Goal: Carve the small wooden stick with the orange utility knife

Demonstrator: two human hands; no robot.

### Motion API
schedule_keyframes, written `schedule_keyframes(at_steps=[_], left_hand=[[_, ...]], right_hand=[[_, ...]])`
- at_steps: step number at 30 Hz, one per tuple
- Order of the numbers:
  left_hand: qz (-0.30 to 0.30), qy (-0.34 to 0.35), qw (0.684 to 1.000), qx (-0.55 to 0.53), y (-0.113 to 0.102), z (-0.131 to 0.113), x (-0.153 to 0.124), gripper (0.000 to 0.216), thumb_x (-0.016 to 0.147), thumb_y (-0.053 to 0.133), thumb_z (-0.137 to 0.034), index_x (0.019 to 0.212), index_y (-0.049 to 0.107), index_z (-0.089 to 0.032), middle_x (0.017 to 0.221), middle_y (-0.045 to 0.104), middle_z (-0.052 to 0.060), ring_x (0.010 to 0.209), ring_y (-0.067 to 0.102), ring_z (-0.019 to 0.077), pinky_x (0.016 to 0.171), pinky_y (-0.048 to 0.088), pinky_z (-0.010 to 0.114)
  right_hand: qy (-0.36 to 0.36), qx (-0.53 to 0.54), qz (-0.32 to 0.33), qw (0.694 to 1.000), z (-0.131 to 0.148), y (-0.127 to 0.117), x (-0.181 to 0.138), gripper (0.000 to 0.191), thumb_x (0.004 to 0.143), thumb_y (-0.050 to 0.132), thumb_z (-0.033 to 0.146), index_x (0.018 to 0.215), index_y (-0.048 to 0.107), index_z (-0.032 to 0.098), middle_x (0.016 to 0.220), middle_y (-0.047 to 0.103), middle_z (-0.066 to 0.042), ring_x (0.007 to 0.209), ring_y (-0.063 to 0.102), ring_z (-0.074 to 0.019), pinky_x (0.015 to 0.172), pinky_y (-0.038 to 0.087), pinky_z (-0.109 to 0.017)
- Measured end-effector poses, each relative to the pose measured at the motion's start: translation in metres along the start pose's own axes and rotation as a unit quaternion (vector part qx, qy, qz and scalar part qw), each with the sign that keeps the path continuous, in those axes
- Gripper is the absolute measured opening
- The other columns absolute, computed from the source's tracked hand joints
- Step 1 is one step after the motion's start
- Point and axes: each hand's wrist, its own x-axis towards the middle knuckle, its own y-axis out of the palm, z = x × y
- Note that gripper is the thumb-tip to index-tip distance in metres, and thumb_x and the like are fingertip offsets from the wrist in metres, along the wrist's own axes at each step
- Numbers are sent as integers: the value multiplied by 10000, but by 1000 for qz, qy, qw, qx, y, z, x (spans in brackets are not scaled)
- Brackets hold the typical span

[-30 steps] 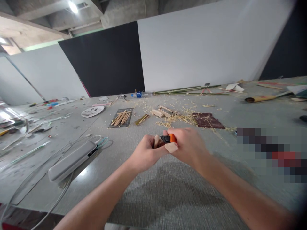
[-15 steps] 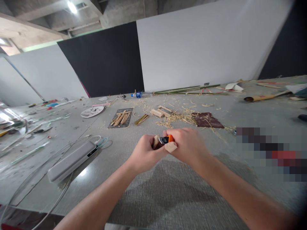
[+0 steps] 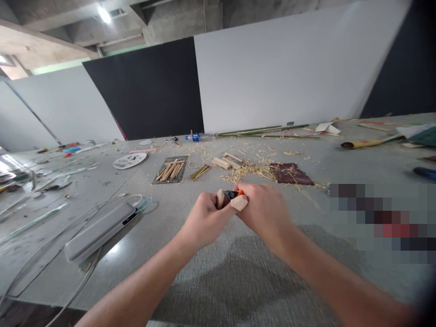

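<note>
Both hands meet in front of me above the grey table. My right hand (image 3: 264, 204) is closed round a utility knife (image 3: 231, 195) with an orange and black body, its metal end pointing left. My left hand (image 3: 206, 220) is curled just beside it, its thumb reaching towards the knife. A pale beige, angular tip (image 3: 239, 203) shows at the left thumb, and another pale patch lies by its curled fingers. I cannot tell whether these are finger wrappings or wood. What sits inside the left hand is hidden.
Beyond the hands lie a dark mat (image 3: 157, 180) with small sticks, wood blocks (image 3: 221, 163), curly shavings (image 3: 250, 171) and a brown sheet (image 3: 293, 175). A power bank (image 3: 98, 232) with cables is at left. A plastic bottle (image 3: 195, 137) and green bamboo strips (image 3: 259, 133) lie further back.
The hands stay together and have shifted slightly left. The knife has tilted, showing less of its orange body and shiny metal. The view has also moved a little.
</note>
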Motion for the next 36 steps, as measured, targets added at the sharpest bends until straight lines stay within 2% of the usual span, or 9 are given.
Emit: schedule_keyframes(at_steps=[3,6,8,10,12,16,22,27,36], left_hand=[[-23,6,1000,15,6,1,-3,593,875,665,-485,509,285,-215,477,253,-76,455,172,58,435,130,255],[39,2,999,17,12,4,-6,572,891,646,-455,517,288,-211,505,244,-73,486,182,68,450,148,260],[54,6,998,24,11,6,-5,588,882,662,-455,544,246,-213,536,208,-76,522,167,77,468,149,263],[29,12,999,39,7,7,-2,602,864,689,-451,566,223,-213,554,190,-77,545,160,83,482,140,267],[6,18,998,56,2,8,0,591,847,711,-439,570,242,-210,555,202,-78,553,172,85,490,144,266],[4,17,997,70,-2,8,3,548,827,736,-436,595,295,-207,568,249,-78,567,206,91,489,162,255],[-4,26,998,54,-2,9,2,603,807,759,-439,601,239,-214,582,213,-80,571,162,90,482,127,258],[-20,17,997,77,-3,9,3,621,780,781,-434,592,231,-218,576,218,-76,572,161,89,481,114,261],[-48,37,990,126,-3,8,1,613,769,785,-452,574,256,-210,567,230,-74,576,177,89,469,123,248]], right_hand=[[49,-2,-12,999,-7,-1,9,148,808,566,293,708,649,221,639,642,-65,536,457,-170,542,219,-313],[102,-29,-56,993,-23,-4,17,136,802,550,238,702,638,216,641,622,-86,558,487,-190,552,220,-324],[85,-28,-88,992,-31,-3,18,154,812,540,238,675,606,222,619,593,-73,559,473,-186,563,217,-328],[49,-7,-102,994,-33,-1,17,185,817,536,245,634,553,224,588,554,-50,557,439,-169,568,219,-324],[-4,32,-88,996,-32,3,15,224,823,530,252,605,485,222,572,520,-28,559,393,-150,571,228,-313],[-83,83,-22,993,-27,12,11,248,816,536,279,609,415,218,569,488,4,560,310,-126,568,239,-292],[-89,85,-7,992,-22,13,9,472,960,373,513,595,400,216,535,430,5,551,237,-131,555,192,-310],[-86,81,18,993,-20,12,6,490,966,350,531,601,428,212,556,483,-7,541,281,-130,567,195,-313],[-91,63,18,994,-18,11,6,487,966,321,521,599,401,211,546,451,0,546,259,-131,570,179,-318]])
